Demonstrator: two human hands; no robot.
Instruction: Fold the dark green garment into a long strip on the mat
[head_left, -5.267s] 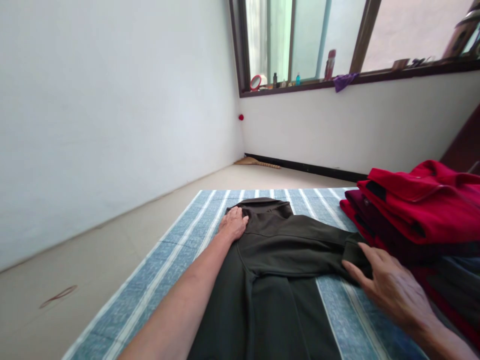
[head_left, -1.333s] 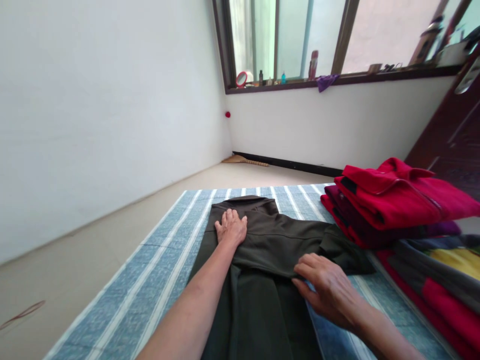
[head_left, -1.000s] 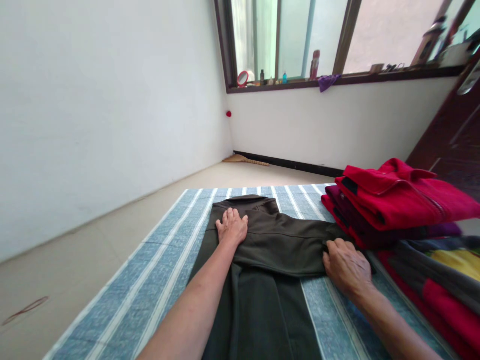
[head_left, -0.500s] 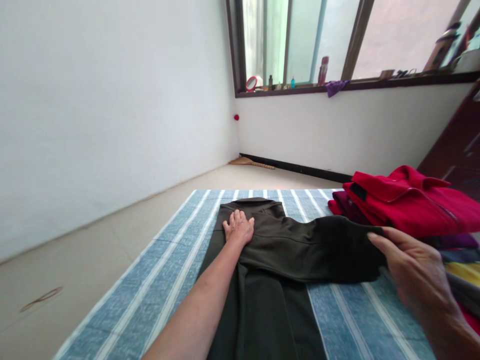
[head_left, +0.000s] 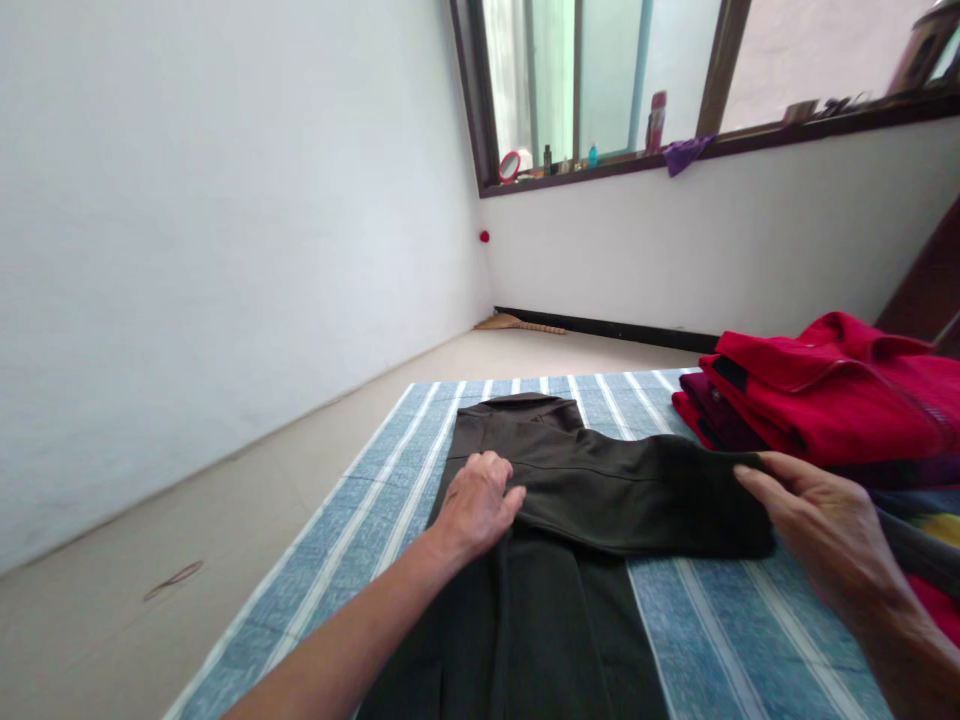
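A dark jacket (head_left: 555,600) lies on a blue-and-white striped cloth (head_left: 360,500), its collar toward the far edge. One sleeve (head_left: 622,490) stretches across to the right over the body. At the sleeve's end, my right hand (head_left: 825,520) pinches the cuff between thumb and fingers. My left hand (head_left: 480,500) rests on the jacket near the shoulder, fingers slightly bent and thumb apart, gripping nothing that I can see.
A stack of folded clothes with a red garment (head_left: 840,390) on top stands at the right. Behind the striped surface are a tiled floor (head_left: 420,360), a broom (head_left: 517,323) by the wall, and a windowsill (head_left: 622,165) with small items.
My left hand has slid back toward me from near the collar, its fingers less spread. My right hand still holds the cuff. The camera view has shifted slightly.
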